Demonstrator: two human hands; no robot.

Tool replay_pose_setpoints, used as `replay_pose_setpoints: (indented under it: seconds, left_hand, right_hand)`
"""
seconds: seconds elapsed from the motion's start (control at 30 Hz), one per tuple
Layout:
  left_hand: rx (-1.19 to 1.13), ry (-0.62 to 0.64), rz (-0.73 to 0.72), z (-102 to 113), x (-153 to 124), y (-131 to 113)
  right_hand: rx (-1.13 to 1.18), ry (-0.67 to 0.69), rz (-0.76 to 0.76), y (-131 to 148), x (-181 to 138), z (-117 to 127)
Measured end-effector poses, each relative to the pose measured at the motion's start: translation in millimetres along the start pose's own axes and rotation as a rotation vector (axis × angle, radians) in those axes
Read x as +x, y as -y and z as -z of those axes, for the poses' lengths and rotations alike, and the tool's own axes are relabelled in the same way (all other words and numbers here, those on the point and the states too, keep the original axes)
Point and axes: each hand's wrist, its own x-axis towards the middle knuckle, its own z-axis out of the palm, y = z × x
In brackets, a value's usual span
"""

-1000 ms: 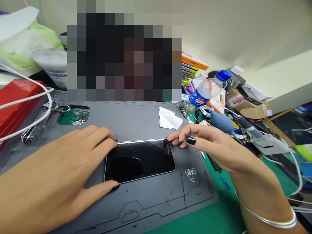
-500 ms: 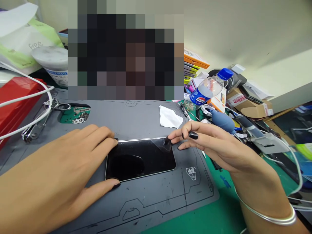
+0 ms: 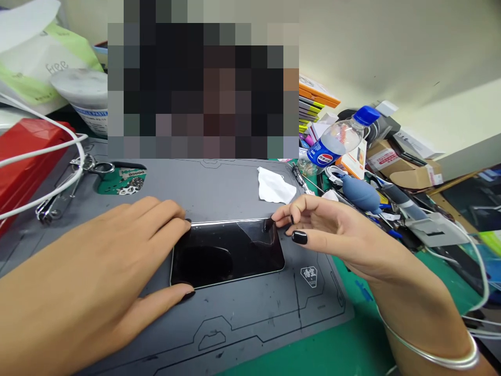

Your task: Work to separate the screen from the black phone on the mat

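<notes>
A black smartphone (image 3: pixel 235 250) with a glossy dark screen lies flat on the grey work mat (image 3: pixel 219 193). My left hand (image 3: pixel 129 261) holds its left end, fingers on the far edge and thumb on the near edge. At the phone's far right corner, a fingertip of my right hand (image 3: pixel 332 230) touches the edge. The right thumb is held apart and the other fingers are loosely curved, with nothing gripped between them. Beyond that corner lies a crumpled white cloth (image 3: pixel 276 186).
Tweezers and scissors (image 3: pixel 84 167) lie at left beside a red box (image 3: pixel 29 162) and white cable. Small metal parts fill a mat recess (image 3: pixel 127 181). On the right are a Pepsi bottle (image 3: pixel 340 138), a blue air blower (image 3: pixel 360 193) and cardboard boxes (image 3: pixel 399 162). A person's blurred head is opposite.
My right thumb has lowered toward the phone's corner, away from the curled fingers. The left hand still holds the phone, and the whole view has shifted slightly.
</notes>
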Motion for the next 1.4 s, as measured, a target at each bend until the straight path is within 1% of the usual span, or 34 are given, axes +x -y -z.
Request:
replay_pose_setpoints:
  seconds: [0.1,0.2,0.33,0.43,0.57,0.63,0.73,0.87,1.0,1.1,1.23,1.4]
  left_hand:
    - [0.032,-0.003,0.005,4.6,-5.7,8.4]
    - [0.135,-0.003,-0.043,9.6,-9.8,15.7]
    - [0.218,-0.018,-0.139,12.7,-11.9,17.8]
    - [0.248,-0.027,-0.161,14.0,-10.9,16.8]
    - [0.256,-0.031,-0.191,14.7,-7.7,15.8]
    - [0.236,-0.042,-0.188,14.4,-7.2,15.7]
    - [0.233,-0.044,-0.167,13.8,-8.6,15.8]
    - [0.243,-0.041,-0.163,14.8,-7.7,15.6]
    - [0.256,-0.038,-0.209,18.8,-0.7,15.9]
    - [0.23,-0.035,-0.214,21.3,1.1,16.6]
    - [0.19,-0.006,-0.134,21.8,-3.0,18.3]
    - [0.163,0.001,-0.128,20.8,-3.6,20.1]
  right_hand:
    - [0.011,-0.005,-0.005,-0.2,-0.1,-2.7]
    - [-0.007,-0.017,-0.002,-1.1,0.8,-4.1]
    - [-0.053,-0.027,0.006,-2.5,3.6,-5.4]
    - [-0.103,-0.024,0.031,-3.6,3.7,-6.4]
    - [-0.259,-0.054,0.13,-5.7,-0.9,-8.5]
    - [-0.378,-0.041,0.201,-7.3,-3.0,-10.6]
    - [-0.573,0.013,0.344,-10.8,-4.2,-14.6]
    - [-0.81,0.051,0.535,-17.2,-3.7,-15.5]
    - [-0.968,0.083,0.702,-20.7,-2.9,-9.8]
    - [-1.015,0.099,0.752,-19.4,-2.4,-5.5]
    - [-1.02,0.126,0.762,-17.7,-1.6,-1.3]
    - [-1.038,0.121,0.775,-20.4,-1.6,3.6]
